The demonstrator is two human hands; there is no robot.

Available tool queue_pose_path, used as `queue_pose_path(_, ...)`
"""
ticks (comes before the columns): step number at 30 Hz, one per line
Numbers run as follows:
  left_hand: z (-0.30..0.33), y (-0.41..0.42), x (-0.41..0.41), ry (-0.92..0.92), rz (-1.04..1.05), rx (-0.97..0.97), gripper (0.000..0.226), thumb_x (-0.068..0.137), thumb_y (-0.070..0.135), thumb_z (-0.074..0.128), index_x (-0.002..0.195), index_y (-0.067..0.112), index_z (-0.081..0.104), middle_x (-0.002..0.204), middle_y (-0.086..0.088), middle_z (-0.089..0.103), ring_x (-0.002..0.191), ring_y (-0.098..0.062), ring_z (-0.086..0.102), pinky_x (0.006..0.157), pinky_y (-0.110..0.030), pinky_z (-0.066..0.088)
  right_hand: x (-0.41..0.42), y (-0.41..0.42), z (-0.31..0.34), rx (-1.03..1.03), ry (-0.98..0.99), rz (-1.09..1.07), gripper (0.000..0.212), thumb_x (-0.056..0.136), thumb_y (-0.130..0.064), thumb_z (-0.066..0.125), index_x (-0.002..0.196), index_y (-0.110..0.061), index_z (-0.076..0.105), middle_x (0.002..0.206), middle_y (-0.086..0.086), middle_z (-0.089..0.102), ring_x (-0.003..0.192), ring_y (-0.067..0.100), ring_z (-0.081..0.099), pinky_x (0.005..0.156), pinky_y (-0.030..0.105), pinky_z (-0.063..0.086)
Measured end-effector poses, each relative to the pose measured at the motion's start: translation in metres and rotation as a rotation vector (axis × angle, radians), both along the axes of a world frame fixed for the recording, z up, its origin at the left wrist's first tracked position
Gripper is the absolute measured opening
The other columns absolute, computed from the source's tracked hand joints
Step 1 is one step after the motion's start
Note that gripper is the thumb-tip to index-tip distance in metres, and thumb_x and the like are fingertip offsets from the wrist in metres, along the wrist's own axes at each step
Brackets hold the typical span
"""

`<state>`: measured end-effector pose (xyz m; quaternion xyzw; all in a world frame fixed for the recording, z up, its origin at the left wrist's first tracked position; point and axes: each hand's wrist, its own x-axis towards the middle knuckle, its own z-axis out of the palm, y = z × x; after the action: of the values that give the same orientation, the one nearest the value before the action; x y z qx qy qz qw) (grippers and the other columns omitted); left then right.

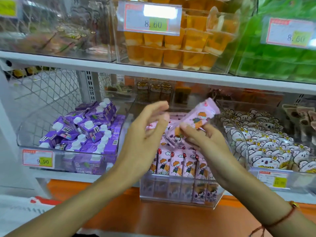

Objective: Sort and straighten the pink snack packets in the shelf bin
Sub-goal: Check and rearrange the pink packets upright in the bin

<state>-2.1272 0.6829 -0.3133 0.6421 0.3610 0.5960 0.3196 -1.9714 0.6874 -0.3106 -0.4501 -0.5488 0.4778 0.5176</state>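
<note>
A clear shelf bin point(177, 200) in the middle of the lower shelf holds several pink snack packets point(177, 164) with a cartoon child, standing upright in a front row, with loose ones lying behind. My right hand point(203, 135) pinches one pink packet point(198, 117) and holds it tilted above the bin, its top end pointing up and right. My left hand point(145, 129) hovers just left of that packet with fingers relaxed and spread, holding nothing.
A bin of purple drink cartons point(85, 132) stands to the left, and a bin of white bear-shaped packets point(266, 146) to the right. Above, the upper shelf point(102, 65) carries orange jelly cups point(172, 48) and green items point(277, 62). An orange ledge point(153, 216) runs below.
</note>
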Motion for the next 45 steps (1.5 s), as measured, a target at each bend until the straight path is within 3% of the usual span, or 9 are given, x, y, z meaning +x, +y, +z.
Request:
queue_pose_path(3, -0.013, -0.001, 0.001, 0.184, 0.021, -0.020, 0.036, 0.086, 0.010, 0.065, 0.111, 0.036, 0.060, 0.106, 0.023, 0.063, 0.102, 0.005, 0.058, 0.083, -0.011, 0.046, 0.004, 0.001, 0.000, -0.115, 0.054, 0.017, 0.034, 0.080, -0.036, 0.070, 0.105, -0.013, 0.066, 0.092, 0.001, 0.076, 0.079, 0.009, 0.071, 0.072, 0.015, 0.054)
queue_pose_path(9, -0.021, 0.002, 0.006, 0.287, 0.085, 0.066, 0.047, 0.075, 0.034, 0.078, 0.115, 0.039, 0.054, 0.108, 0.022, 0.058, 0.103, 0.000, 0.055, 0.082, -0.009, 0.043, 0.002, 0.002, -0.003, -0.093, 0.025, 0.037, 0.048, 0.070, -0.043, 0.072, 0.104, -0.011, 0.069, 0.094, 0.012, 0.075, 0.084, 0.016, 0.070, 0.077, 0.021, 0.055)
queue_pose_path(13, -0.020, 0.002, 0.006, 0.274, 0.130, 0.051, 0.035, 0.081, 0.037, 0.073, 0.109, 0.045, 0.053, 0.106, 0.030, 0.060, 0.099, 0.009, 0.057, 0.078, -0.008, 0.045, 0.004, 0.003, -0.001, -0.076, 0.104, 0.082, 0.023, 0.091, -0.028, 0.059, 0.108, -0.015, 0.065, 0.102, 0.002, 0.074, 0.097, 0.014, 0.069, 0.085, 0.025, 0.053)
queue_pose_path(19, -0.020, 0.000, 0.008, 0.358, 0.151, 0.016, 0.019, 0.089, 0.041, 0.061, 0.104, 0.045, 0.051, 0.107, 0.034, 0.060, 0.102, 0.009, 0.057, 0.091, -0.033, 0.051, 0.007, 0.002, 0.005, -0.039, 0.250, 0.090, 0.023, 0.095, -0.016, 0.054, 0.115, -0.009, 0.063, 0.106, 0.002, 0.072, 0.094, 0.009, 0.068, 0.076, 0.020, 0.055)
queue_pose_path(24, -0.018, -0.001, 0.009, 0.479, 0.222, 0.167, 0.043, 0.080, 0.036, 0.073, 0.116, 0.040, 0.050, 0.116, 0.027, 0.053, 0.104, 0.008, 0.050, 0.081, -0.016, 0.044, 0.004, -0.003, 0.001, 0.055, 0.182, -0.048, 0.040, 0.080, -0.012, 0.071, 0.114, 0.001, 0.055, 0.103, 0.007, 0.072, 0.090, 0.015, 0.071, 0.077, 0.024, 0.058)
queue_pose_path(29, -0.017, 0.002, 0.005, 0.413, 0.207, 0.136, 0.033, 0.083, 0.038, 0.070, 0.111, 0.041, 0.052, 0.110, 0.027, 0.061, 0.101, 0.000, 0.060, 0.084, -0.036, 0.053, 0.003, -0.004, 0.002, 0.118, 0.059, -0.054, 0.045, 0.070, -0.025, 0.076, 0.106, -0.006, 0.057, 0.104, 0.007, 0.070, 0.093, 0.015, 0.070, 0.080, 0.025, 0.057)
queue_pose_path(34, -0.009, 0.005, 0.001, 0.178, 0.001, -0.096, 0.027, 0.086, 0.025, 0.068, 0.110, 0.035, 0.061, 0.105, 0.019, 0.069, 0.092, 0.002, 0.067, 0.077, -0.018, 0.054, 0.008, -0.001, 0.005, 0.101, -0.005, -0.046, 0.024, 0.084, -0.024, 0.068, 0.106, -0.015, 0.064, 0.102, -0.005, 0.072, 0.091, 0.004, 0.068, 0.079, 0.019, 0.054)
queue_pose_path(39, 0.000, 0.002, 0.002, -0.068, -0.189, -0.500, 0.018, 0.090, 0.031, 0.061, 0.098, 0.019, 0.071, 0.079, 0.011, 0.075, 0.067, 0.000, 0.070, 0.056, -0.013, 0.053, 0.006, 0.000, 0.006, -0.003, -0.015, -0.083, 0.027, 0.085, -0.027, 0.069, 0.107, -0.011, 0.064, 0.098, 0.008, 0.072, 0.070, 0.013, 0.065, 0.065, 0.020, 0.056)
queue_pose_path(45, 0.002, 0.002, 0.000, -0.061, -0.271, -0.578, 0.027, 0.090, 0.036, 0.059, 0.105, 0.017, 0.072, 0.082, 0.009, 0.075, 0.063, 0.000, 0.068, 0.059, -0.016, 0.054, 0.006, 0.001, 0.007, -0.070, 0.034, -0.056, 0.034, 0.085, -0.027, 0.069, 0.115, -0.013, 0.061, 0.092, 0.014, 0.070, 0.070, 0.017, 0.063, 0.062, 0.019, 0.054)
